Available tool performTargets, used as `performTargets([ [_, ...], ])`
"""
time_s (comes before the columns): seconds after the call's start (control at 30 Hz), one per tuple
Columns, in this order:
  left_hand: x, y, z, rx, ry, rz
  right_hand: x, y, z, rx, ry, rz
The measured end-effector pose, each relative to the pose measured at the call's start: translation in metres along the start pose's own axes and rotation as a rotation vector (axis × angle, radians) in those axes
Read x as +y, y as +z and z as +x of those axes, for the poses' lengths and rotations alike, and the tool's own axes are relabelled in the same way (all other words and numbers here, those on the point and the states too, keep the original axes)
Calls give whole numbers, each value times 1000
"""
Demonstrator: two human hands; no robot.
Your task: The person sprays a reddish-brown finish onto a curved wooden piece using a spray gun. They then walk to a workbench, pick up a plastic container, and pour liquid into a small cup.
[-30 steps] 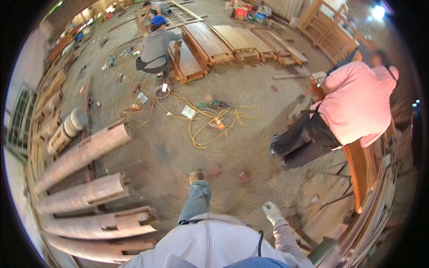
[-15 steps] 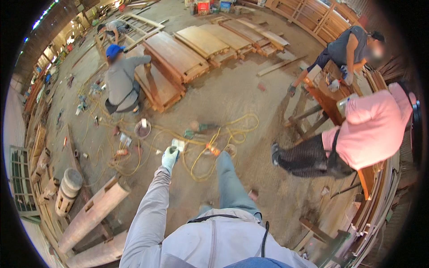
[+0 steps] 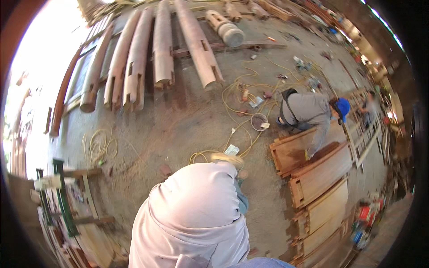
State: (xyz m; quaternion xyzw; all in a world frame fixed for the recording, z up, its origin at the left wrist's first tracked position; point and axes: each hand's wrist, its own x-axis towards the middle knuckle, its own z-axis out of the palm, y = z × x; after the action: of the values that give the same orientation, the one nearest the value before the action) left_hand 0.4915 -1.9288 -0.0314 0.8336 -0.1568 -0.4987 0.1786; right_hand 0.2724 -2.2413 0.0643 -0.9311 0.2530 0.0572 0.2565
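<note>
My pale shirt and sleeve (image 3: 192, 196) fill the lower middle and cover whatever my arms do. Neither of my hands can be made out. Just beyond the cloth lies a blurred tan, flat shape (image 3: 226, 159) whose kind I cannot tell. Touching it or close by is a small white and green packet (image 3: 232, 150) on the concrete floor. A bit of my blue-green trouser leg (image 3: 241, 199) shows at the shirt's right. Past the packet stands a round bucket (image 3: 259, 122) with a light piece at its rim, among loops of yellow cord (image 3: 237, 96).
Several long mortised posts (image 3: 163, 49) lie at the far left. To the right, a person in a blue cap (image 3: 308, 109) bends over wooden panels (image 3: 319, 167). A green-legged stand (image 3: 65, 196) is at the lower left, near a coil of yellow cord (image 3: 100, 145).
My view has swung round to the left, bringing in the posts and losing the two people at the right. My gloved left hand, seen before at the packet, has gone from sight.
</note>
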Motion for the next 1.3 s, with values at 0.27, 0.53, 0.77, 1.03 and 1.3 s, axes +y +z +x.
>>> performTargets([
  [0.27,33,53,5,70,-311,-182,103,-61,54,-1,-37,-34],
  [0.53,266,46,140,-24,-101,48,267,-156,32,73,217,-25],
  [0.77,576,35,299,63,613,543,284,-211,14,485,623,331],
  [1.03,809,179,397,-313,542,343,377,-236,-10,432,1104,542],
  [1.3,900,337,402,-550,125,17,599,-351,-58,461,1162,280],
])
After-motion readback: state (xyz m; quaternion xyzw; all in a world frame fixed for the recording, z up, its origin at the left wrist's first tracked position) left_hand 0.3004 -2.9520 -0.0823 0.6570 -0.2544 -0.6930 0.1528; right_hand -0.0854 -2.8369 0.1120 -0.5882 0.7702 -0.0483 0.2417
